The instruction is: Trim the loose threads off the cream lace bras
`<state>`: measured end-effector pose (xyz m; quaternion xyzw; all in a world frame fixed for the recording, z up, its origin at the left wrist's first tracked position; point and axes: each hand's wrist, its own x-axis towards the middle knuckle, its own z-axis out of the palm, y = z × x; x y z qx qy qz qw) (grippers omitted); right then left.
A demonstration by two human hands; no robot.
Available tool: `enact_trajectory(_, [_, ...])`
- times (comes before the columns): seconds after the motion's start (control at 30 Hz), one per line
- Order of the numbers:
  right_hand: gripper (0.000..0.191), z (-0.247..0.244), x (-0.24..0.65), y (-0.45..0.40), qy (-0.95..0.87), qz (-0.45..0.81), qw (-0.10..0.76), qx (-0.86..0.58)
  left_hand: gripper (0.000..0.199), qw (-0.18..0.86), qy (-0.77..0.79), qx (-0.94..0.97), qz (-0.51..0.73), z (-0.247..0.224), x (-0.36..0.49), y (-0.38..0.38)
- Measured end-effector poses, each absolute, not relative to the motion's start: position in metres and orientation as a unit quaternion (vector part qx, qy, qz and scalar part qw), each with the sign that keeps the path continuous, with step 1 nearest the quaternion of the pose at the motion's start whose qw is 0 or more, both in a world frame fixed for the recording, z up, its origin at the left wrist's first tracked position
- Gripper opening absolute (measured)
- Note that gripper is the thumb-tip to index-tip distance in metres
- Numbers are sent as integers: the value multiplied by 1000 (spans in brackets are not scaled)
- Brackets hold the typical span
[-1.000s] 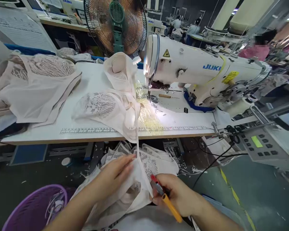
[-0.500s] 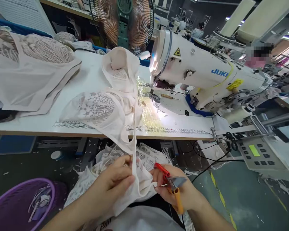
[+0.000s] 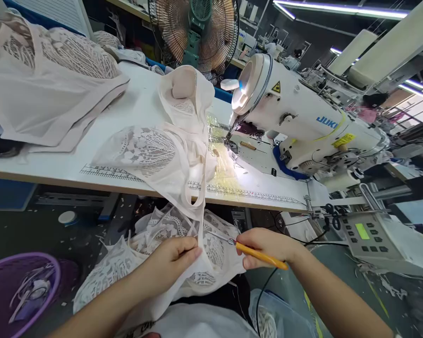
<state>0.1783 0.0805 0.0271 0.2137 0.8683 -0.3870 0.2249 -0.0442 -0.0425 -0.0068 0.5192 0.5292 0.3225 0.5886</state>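
A pale lace bra (image 3: 151,155) lies partly on the sewing table, and its strap hangs over the front edge. My left hand (image 3: 174,258) pinches the white strap (image 3: 201,225) below that edge. To its right, my right hand (image 3: 264,246) is closed on small scissors with orange and red handles (image 3: 259,256). Their thin blades point left and reach the strap just above my left fingers; whether they touch it is hard to tell. More white lace fabric (image 3: 215,251) lies bunched in the lap, under both hands.
A white sewing machine (image 3: 303,108) stands at the right of the table (image 3: 141,96). Stacked bras (image 3: 56,89) lie at the left, a fan (image 3: 197,33) behind. Below are a purple basket (image 3: 54,281), a clear plastic bin (image 3: 285,314) and a control box (image 3: 370,232).
My right hand has turned the scissors from hanging beside the fabric to pointing left at the strap. It has let go of the fabric edge. The camera view has tilted and shifted.
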Motion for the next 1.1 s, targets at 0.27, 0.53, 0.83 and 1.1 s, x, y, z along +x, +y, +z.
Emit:
enact_trajectory(0.27, [45, 43, 143, 89, 885, -335, 268, 179, 32, 595, 540, 511, 304, -6, -49, -43])
enact_trajectory(0.53, [50, 50, 128, 93, 889, -296, 284, 201, 30, 630, 522, 490, 300, -9, -58, -45])
enact_trajectory(0.83, [49, 46, 126, 94, 891, -299, 270, 210, 33, 624, 540, 479, 297, -2, -58, -45])
enact_trajectory(1.1, [47, 31, 141, 86, 842, -471, 42, 259, 31, 506, 537, 592, 324, 14, -60, -44])
